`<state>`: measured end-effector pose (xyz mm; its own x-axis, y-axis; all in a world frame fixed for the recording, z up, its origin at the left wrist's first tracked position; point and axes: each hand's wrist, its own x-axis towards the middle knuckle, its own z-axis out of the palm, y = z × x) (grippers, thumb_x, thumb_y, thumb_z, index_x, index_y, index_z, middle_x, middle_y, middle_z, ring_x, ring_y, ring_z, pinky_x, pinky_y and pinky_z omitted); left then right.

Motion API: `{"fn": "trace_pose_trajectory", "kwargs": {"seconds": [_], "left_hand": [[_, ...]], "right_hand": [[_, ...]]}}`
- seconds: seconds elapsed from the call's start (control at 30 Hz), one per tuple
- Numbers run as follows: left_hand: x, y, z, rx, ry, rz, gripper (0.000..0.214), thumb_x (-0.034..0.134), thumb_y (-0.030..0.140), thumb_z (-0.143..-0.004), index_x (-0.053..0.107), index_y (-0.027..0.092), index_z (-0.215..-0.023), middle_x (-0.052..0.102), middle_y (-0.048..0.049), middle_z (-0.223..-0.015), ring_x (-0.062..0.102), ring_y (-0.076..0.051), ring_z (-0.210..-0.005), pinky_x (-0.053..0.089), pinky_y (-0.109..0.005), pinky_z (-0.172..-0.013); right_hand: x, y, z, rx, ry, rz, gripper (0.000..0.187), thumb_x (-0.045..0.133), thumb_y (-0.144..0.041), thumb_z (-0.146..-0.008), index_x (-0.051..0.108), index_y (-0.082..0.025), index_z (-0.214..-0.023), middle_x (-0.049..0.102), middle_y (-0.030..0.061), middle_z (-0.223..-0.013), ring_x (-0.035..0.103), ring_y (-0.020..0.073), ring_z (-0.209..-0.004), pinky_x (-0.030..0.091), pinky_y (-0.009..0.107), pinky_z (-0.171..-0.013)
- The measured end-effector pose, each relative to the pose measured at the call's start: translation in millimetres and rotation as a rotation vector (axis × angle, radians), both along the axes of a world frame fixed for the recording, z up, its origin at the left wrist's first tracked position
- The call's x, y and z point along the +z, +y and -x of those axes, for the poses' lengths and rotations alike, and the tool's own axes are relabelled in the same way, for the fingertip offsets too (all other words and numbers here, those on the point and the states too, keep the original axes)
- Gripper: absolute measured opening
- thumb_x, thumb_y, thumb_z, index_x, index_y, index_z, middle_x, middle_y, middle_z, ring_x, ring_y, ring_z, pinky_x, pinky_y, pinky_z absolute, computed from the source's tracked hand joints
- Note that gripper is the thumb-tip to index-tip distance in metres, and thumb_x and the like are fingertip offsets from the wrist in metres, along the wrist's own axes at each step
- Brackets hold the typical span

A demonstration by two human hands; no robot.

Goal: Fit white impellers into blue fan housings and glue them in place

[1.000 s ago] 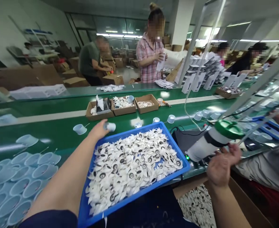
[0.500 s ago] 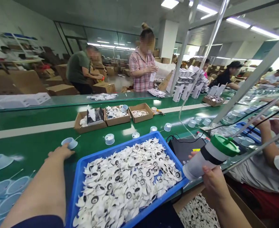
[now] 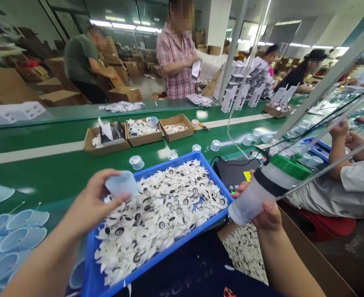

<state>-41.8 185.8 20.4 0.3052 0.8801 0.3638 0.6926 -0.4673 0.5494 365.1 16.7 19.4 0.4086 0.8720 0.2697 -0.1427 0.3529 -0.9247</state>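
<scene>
Cup point(image 3: 122, 184) over tray point(image 3: 182, 243), tool point(image 3: 268, 185) to its right

Left hand point(image 3: 91, 204) pinches the translucent cup above the blue tray's left end, over white parts point(image 3: 163, 210). Right hand point(image 3: 264, 212) clamped round the green-capped tool; its long axis slants up-right, lower end facing the cup, well apart.

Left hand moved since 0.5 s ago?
Yes. The left hand came off the green belt beside the blue tray and now holds a pale blue cup over the tray's left end.
</scene>
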Motion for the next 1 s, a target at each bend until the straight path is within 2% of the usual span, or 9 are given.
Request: {"fn": "trace_pose_trajectory", "kwargs": {"seconds": [0.07, 0.13, 0.23, 0.37, 0.5, 0.6, 0.73, 0.87, 1.0], "left_hand": [[-3.1, -62.8, -33.0, -0.249, -0.03, 0.08, 0.059, 0.067, 0.033, -0.082, 0.045, 0.029, -0.136, 0.064, -0.0101, -0.132, 0.067, -0.028, -0.119, 0.057, -0.041, -0.099], [-5.1, -111.4, -67.0, -0.369, 0.002, 0.089, 0.067, 0.057, 0.018, -0.08, 0.043, 0.032, -0.144, 0.062, -0.0088, -0.138, 0.062, -0.028, -0.129, 0.055, -0.041, -0.105], [-6.7, -146.9, -106.7, -0.453, -0.029, 0.095, 0.071, 0.056, 0.013, -0.075, 0.044, 0.029, -0.143, 0.063, -0.0088, -0.136, 0.063, -0.027, -0.127, 0.054, -0.043, -0.106], [-2.0, -153.4, -128.4, -0.423, -0.162, 0.14, 0.045, 0.08, 0.032, -0.075, 0.06, 0.024, -0.115, 0.071, -0.0045, -0.106, 0.07, -0.023, -0.091, 0.059, -0.035, -0.078], [7.6, -154.9, -134.2, -0.424, -0.249, 0.151, 0.028, 0.085, 0.033, -0.072, 0.061, 0.022, -0.084, 0.067, 0.0021, -0.08, 0.064, -0.016, -0.069, 0.052, -0.028, -0.063], [9.8, -156.8, -138.3, -0.445, -0.293, 0.168, 0.024, 0.082, 0.026, -0.072, 0.059, 0.022, -0.081, 0.064, 0.004, -0.075, 0.06, -0.014, -0.063, 0.049, -0.026, -0.06], [8.7, -157.2, -141.0, -0.461, -0.307, 0.192, 0.021, 0.078, 0.023, -0.072, 0.059, 0.022, -0.08, 0.065, 0.0039, -0.075, 0.059, -0.014, -0.063, 0.049, -0.026, -0.061], [12.5, -158.1, -140.0, -0.431, -0.273, 0.271, 0.023, 0.08, 0.025, -0.07, 0.06, 0.022, -0.079, 0.066, 0.0029, -0.076, 0.061, -0.015, -0.064, 0.048, -0.027, -0.059], [17.3, -156.1, -140.6, -0.452, -0.286, 0.447, 0.027, 0.081, 0.038, -0.071, 0.066, 0.022, -0.087, 0.07, 0.0009, -0.079, 0.065, -0.018, -0.066, 0.05, -0.028, -0.056]], "right_hand": [[11.2, 8.9, 18.9, 0.109, 0.075, -0.032, 0.08, 0.073, -0.069, -0.064, 0.056, -0.03, -0.132, 0.064, 0.0022, -0.083, 0.068, 0.0221, -0.064, 0.061, 0.044, -0.059], [24.4, 20.4, 42.8, 0.259, 0.197, -0.088, 0.079, 0.077, -0.061, -0.062, 0.055, -0.03, -0.131, 0.063, -0.0004, -0.079, 0.066, 0.019, -0.06, 0.059, 0.036, -0.055], [43.0, 37.3, 77.0, 0.445, 0.328, -0.095, 0.078, 0.077, -0.063, -0.064, 0.054, -0.03, -0.13, 0.065, -0.0005, -0.082, 0.067, 0.0185, -0.064, 0.058, 0.034, -0.055], [55.8, 46.1, 101.1, 0.656, 0.292, -0.024, 0.086, 0.078, -0.081, -0.056, 0.06, -0.025, -0.118, 0.068, 0.0042, -0.089, 0.07, 0.023, -0.074, 0.062, 0.04, -0.064], [57.6, 38.9, 102.8, 0.703, 0.254, -0.011, 0.056, 0.085, -0.061, -0.066, 0.065, -0.025, -0.104, 0.071, 0.0043, -0.094, 0.071, 0.0227, -0.079, 0.063, 0.04, -0.07], [58.3, 33.2, 98.8, 0.708, 0.249, -0.047, 0.044, 0.084, -0.051, -0.072, 0.065, -0.026, -0.103, 0.071, 0.0037, -0.095, 0.071, 0.0221, -0.08, 0.063, 0.04, -0.072], [60.8, 31.2, 94.4, 0.686, 0.196, 0.024, 0.053, 0.085, -0.056, -0.069, 0.064, -0.025, -0.106, 0.072, 0.0054, -0.095, 0.073, 0.0259, -0.082, 0.065, 0.045, -0.075], [62.8, 31.3, 98.1, 0.677, 0.24, -0.025, 0.04, 0.084, -0.049, -0.073, 0.066, -0.026, -0.101, 0.071, 0.0022, -0.094, 0.072, 0.02, -0.078, 0.064, 0.036, -0.069], [64.8, 29.1, 101.9, 0.625, 0.194, 0.07, 0.055, 0.081, -0.067, -0.068, 0.066, -0.024, -0.1, 0.07, 0.0045, -0.094, 0.071, 0.0214, -0.077, 0.064, 0.038, -0.068]]}}
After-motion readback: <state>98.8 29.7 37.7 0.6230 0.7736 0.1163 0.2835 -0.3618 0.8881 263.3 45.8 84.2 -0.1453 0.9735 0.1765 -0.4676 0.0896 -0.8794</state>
